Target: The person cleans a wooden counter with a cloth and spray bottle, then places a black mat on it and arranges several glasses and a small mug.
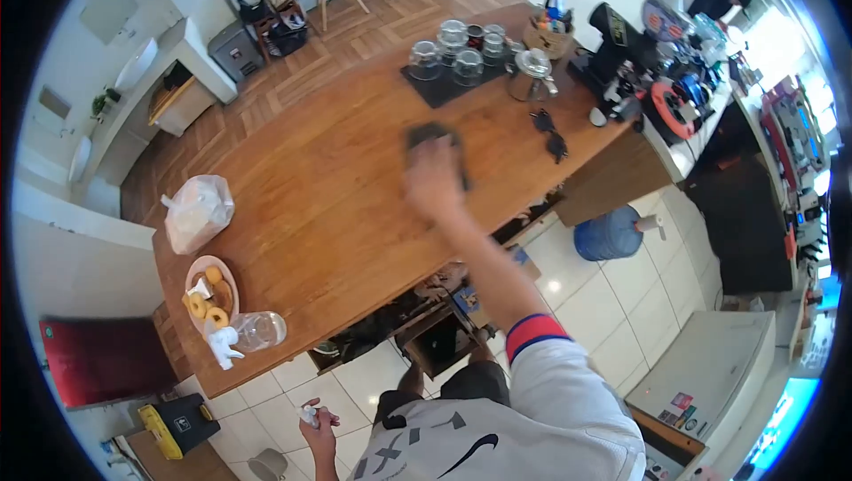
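My right hand [433,181] is stretched out over the middle of the wooden table [328,157], pressing on a dark cloth [454,145] that lies against the tabletop. Motion blurs both the hand and the cloth. Low in front of me, off the table's near edge, my left hand [321,426] has its fingers closed around a small whitish object [309,412] whose kind I cannot make out. A clear spray bottle [260,330] with a white trigger head lies on its side at the table's near left corner.
Beside the bottle sits a plate [232,290] of doughnuts, with a tied plastic bag [200,213] behind it. Several glasses [424,57] stand on a dark mat [444,89] near a glass pot [531,75]. Sunglasses [556,145] lie at right. A blue water jug [607,234] is on the floor.
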{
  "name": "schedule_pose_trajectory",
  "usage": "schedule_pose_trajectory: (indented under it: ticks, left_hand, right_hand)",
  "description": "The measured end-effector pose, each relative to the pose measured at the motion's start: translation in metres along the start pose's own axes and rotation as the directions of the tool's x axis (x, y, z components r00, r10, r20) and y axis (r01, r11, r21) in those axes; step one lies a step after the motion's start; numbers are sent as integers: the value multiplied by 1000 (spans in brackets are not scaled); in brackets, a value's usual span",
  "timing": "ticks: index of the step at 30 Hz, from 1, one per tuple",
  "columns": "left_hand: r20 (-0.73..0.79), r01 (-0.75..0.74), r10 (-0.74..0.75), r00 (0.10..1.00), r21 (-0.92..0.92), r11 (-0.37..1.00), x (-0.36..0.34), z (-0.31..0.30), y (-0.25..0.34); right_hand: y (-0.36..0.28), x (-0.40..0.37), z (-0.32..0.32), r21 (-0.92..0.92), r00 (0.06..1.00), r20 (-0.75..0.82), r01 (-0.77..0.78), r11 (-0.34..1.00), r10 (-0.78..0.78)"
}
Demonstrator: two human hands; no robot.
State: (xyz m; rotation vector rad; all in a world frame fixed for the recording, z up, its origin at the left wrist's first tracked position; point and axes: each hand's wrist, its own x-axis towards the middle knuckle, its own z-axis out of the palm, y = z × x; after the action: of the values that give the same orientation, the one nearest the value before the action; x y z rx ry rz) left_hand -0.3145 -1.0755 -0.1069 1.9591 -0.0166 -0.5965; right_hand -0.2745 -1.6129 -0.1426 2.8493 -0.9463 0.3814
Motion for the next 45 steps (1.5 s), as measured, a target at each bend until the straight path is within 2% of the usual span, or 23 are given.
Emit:
schedule_pose_trajectory:
  ticks: [1, 4, 5, 7, 9, 11, 12, 14, 18, 20, 22, 24, 27, 28, 29, 30, 32, 35, 37, 39, 42, 43, 45]
  left_hand:
    - [12, 34, -34, 999, -17, 999, 1, 4, -3]
    - [147, 35, -45, 988, 74, 997, 10, 23, -2]
    - [180, 11, -20, 983, 51, 999, 13, 30, 1]
    - [202, -24, 10, 979, 66, 998, 14, 37, 14]
    - [206, -61, 46, 977, 68, 996, 13, 33, 18]
    - [156, -45, 39, 987, 30, 999, 6, 19, 11]
    - [126, -30, 30, 992, -7, 1000, 1, 12, 5]
    - [57, 17, -14, 998, -44, 999, -10, -3, -28]
    - [-93, 93, -92, 991, 9, 996, -3, -4, -33]
    - [-113, 89, -95, 989, -52, 995, 2, -4, -11]
    - [-211, -23, 5, 977, -83, 996, 17, -8, -9]
    - [-326, -178, 127, 937, -134, 975, 34, -16, 2]
    - [-459, -320, 193, 867, -217, 922, 60, -27, 44]
    - [-453, -378, 237, 859, -250, 892, 72, -29, 51]
    - [-446, -434, 283, 849, -283, 855, 80, -32, 56]
    - [-447, -426, 272, 852, -289, 858, 83, -31, 62]
    - [-442, -407, 266, 857, -263, 875, 90, -31, 78]
    - [-405, -345, 251, 879, -178, 922, 65, -58, 34]
    - [-393, -212, 153, 907, -111, 971, 36, -71, 8]
    - [-399, -116, 50, 916, -143, 983, 1, -78, -17]
    - [-388, -58, -27, 921, -205, 977, -27, -76, -53]
    - [-389, -50, -35, 921, -206, 977, -29, -68, -57]
    - [-333, -51, -22, 943, -209, 977, -21, -47, -55]
  right_hand:
    - [-34, -23, -3, -73, 992, 69, 109, 991, -104]
    - [-88, -107, -18, 432, 929, -170, 370, 822, -329]
    - [-77, -105, -30, 434, 929, -176, 370, 822, -325]
    - [-23, -99, -56, 308, 871, 227, 360, 881, -435]
    - [37, -92, -37, 201, 995, 38, 88, 976, -97]
    - [90, -75, -3, 29, 980, -133, -148, 989, 151]
    - [74, -73, -3, 33, 982, -128, -136, 990, 139]
    - [28, -77, -13, -55, 919, -98, -389, 920, 383]
    - [-20, -133, -36, 324, 968, 156, 137, 936, -196]
    - [22, -122, -17, 411, 987, 48, 118, 904, -151]
    - [49, -77, -31, 191, 995, 72, -80, 978, 67]
    - [39, -38, 8, -39, 956, -203, -225, 974, 213]
    - [-31, -1, 17, -18, 981, -159, -114, 993, 109]
    - [-76, 3, -45, 72, 975, 209, 63, 995, -76]
    - [-108, -11, 9, 87, 983, -26, 184, 979, -182]
    - [-149, -27, -22, -101, 860, 188, 498, 861, -475]
    - [-199, -93, -32, 150, 745, -53, 664, 732, -665]
    - [-162, -121, -37, 455, 682, 68, 628, 631, -728]
    - [-130, -79, -49, 321, 671, 418, 521, 791, -612]
    - [-108, -48, 5, 195, 933, -22, 358, 913, -360]
    - [-178, -16, -15, -52, 989, 120, 99, 994, -92]
    - [-198, -21, -22, 19, 953, 224, 207, 978, -206]
    - [-230, -59, -16, 47, 916, 107, 385, 922, -388]
